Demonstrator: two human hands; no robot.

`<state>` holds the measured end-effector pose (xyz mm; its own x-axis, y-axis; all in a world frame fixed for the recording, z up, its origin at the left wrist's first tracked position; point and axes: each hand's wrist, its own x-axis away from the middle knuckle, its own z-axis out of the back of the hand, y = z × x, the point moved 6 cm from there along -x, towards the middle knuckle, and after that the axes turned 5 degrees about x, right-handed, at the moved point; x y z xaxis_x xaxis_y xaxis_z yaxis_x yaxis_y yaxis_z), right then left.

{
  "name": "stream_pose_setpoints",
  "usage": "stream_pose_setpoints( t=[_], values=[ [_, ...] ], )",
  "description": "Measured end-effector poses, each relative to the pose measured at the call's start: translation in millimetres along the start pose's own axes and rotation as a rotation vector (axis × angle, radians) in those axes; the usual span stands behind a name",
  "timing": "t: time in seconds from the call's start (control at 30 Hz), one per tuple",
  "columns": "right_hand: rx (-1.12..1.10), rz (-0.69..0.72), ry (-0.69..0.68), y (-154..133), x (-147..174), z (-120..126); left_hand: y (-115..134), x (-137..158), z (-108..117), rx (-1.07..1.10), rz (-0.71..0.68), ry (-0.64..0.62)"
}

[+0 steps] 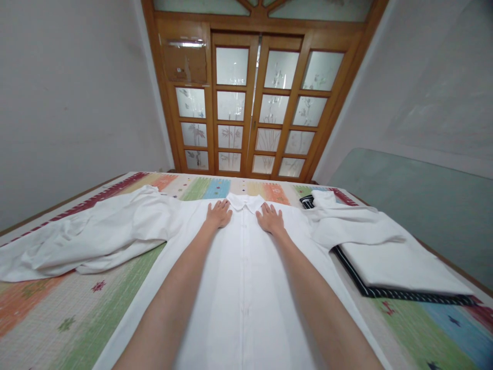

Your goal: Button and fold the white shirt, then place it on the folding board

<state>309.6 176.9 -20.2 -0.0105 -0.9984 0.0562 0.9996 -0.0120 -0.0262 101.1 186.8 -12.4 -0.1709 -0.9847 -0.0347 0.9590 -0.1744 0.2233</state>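
A white button-up shirt (243,267) lies front side up, its collar (245,201) at the far end and its button line running down the middle. One sleeve (103,226) stretches out to the left in loose wrinkles. The other sleeve (354,226) reaches right, over part of a folded pile. My left hand (219,213) rests flat on the shirt just left of the collar, fingers out. Mirroring it, my right hand (270,218) lies flat just right of the collar. Neither hand grips the cloth.
Beneath the shirt is a striped, multicoloured cover (96,303). To the right, folded white cloth (400,262) lies on folded black patterned cloth (419,297). A pale green panel (416,205) stands along the right side. Wooden glass-paned doors (246,103) are at the back.
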Motion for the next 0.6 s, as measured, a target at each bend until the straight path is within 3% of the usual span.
stream_pose_setpoints(
  t=[0.6],
  values=[
    [-0.022,-0.011,0.029,-3.6,5.6,1.6,1.7,-2.5,-2.8,0.018,0.031,-0.004]
  ],
)
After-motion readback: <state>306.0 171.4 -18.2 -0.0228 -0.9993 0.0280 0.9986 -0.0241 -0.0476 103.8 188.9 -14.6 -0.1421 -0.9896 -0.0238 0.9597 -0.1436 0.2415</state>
